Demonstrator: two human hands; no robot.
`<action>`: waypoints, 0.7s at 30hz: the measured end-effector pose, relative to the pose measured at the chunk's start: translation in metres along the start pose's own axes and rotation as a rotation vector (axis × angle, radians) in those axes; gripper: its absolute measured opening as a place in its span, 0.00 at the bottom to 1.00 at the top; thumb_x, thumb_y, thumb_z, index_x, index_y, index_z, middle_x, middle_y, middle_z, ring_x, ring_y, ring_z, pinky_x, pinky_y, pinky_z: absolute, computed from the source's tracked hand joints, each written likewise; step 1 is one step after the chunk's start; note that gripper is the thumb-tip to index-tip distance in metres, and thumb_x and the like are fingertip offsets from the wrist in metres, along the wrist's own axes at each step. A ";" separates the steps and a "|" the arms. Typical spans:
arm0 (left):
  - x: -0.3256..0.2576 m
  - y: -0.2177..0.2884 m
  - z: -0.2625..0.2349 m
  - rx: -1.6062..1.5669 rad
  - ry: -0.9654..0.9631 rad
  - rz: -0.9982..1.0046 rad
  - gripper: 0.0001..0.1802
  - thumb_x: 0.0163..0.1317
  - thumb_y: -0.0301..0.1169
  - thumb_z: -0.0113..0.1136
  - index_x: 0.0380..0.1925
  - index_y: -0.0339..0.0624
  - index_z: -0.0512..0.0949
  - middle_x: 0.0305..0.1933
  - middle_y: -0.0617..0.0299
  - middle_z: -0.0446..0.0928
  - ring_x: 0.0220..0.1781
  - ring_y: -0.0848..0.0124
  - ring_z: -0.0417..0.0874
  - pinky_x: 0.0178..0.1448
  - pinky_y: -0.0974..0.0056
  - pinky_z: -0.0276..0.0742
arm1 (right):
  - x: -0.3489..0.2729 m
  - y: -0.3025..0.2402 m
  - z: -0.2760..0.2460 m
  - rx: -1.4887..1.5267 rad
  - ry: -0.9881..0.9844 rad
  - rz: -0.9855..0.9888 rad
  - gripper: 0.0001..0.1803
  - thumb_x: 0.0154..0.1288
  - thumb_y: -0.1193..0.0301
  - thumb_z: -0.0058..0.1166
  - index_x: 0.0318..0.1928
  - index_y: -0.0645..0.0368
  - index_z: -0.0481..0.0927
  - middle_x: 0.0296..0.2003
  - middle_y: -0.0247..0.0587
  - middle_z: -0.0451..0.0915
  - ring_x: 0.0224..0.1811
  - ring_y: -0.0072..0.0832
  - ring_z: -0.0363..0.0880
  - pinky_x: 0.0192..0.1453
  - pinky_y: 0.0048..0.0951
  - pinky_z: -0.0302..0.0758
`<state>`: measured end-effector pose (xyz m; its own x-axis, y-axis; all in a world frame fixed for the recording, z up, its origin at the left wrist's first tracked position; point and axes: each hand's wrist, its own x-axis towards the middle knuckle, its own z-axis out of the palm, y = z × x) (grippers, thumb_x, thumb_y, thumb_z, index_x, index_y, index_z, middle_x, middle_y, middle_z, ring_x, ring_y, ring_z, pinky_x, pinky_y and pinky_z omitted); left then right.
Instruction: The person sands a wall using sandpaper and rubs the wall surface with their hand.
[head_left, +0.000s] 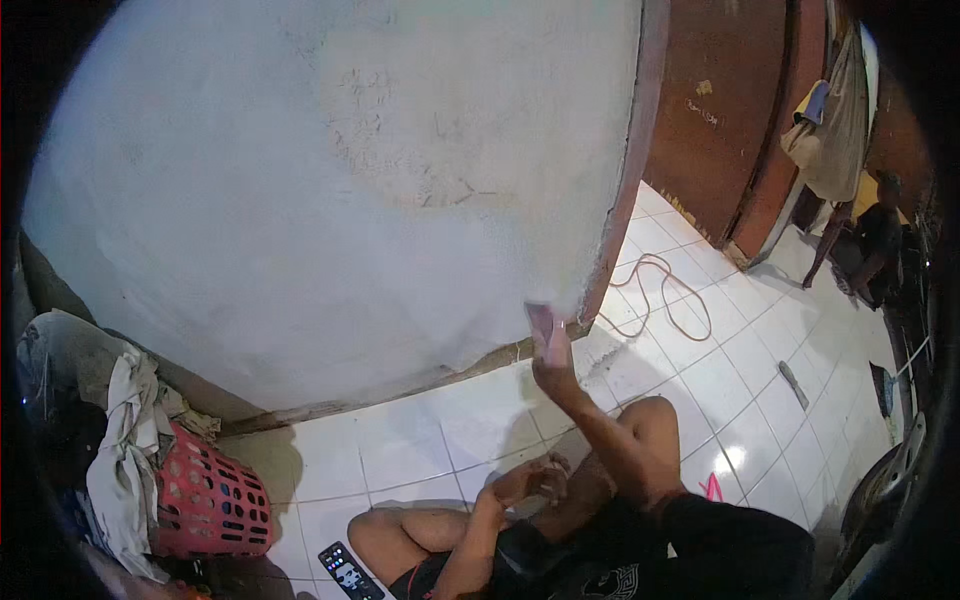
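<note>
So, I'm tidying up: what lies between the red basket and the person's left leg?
In the head view, a lit phone lies on the white tiles between the basket and the left leg.

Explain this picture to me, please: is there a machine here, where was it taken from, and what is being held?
No robot here: these are a person's own bare hands, seen from a wide fisheye camera worn on the head, so edges bend. The right hand holds a flat, purplish piece, too blurred to identify, at a white painted wall. The left hand, fingers loosely curled, shows nothing held. On the white tiled floor are a black phone with a lit screen and a red perforated plastic basket.
</note>
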<state>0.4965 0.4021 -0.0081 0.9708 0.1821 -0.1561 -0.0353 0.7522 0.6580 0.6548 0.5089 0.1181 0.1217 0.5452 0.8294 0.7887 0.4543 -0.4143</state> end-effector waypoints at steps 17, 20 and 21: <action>0.008 0.010 -0.036 -0.092 0.158 0.249 0.24 0.72 0.45 0.48 0.58 0.37 0.66 0.52 0.45 0.75 0.55 0.51 0.78 0.61 0.48 0.74 | 0.118 -0.017 0.035 0.076 0.205 -0.239 0.44 0.48 0.95 0.38 0.69 0.58 0.51 0.71 0.58 0.57 0.74 0.56 0.53 0.77 0.52 0.53; 0.004 0.015 -0.032 -0.035 0.196 0.279 0.25 0.72 0.46 0.48 0.57 0.37 0.66 0.52 0.46 0.75 0.54 0.52 0.79 0.61 0.48 0.74 | 0.128 -0.023 0.039 0.050 0.232 -0.238 0.46 0.47 0.96 0.39 0.69 0.58 0.51 0.71 0.59 0.55 0.73 0.57 0.55 0.76 0.52 0.54; 0.003 0.018 -0.031 -0.027 0.222 0.297 0.25 0.72 0.46 0.48 0.57 0.37 0.67 0.51 0.46 0.75 0.53 0.52 0.79 0.60 0.48 0.74 | 0.128 -0.025 0.040 0.067 0.225 -0.224 0.46 0.46 0.96 0.39 0.69 0.58 0.51 0.71 0.60 0.54 0.72 0.57 0.56 0.76 0.52 0.53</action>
<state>0.4910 0.4358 -0.0198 0.8424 0.5257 -0.1187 -0.3172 0.6617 0.6794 0.6263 0.5955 0.2203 0.0860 0.2605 0.9616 0.7702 0.5949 -0.2300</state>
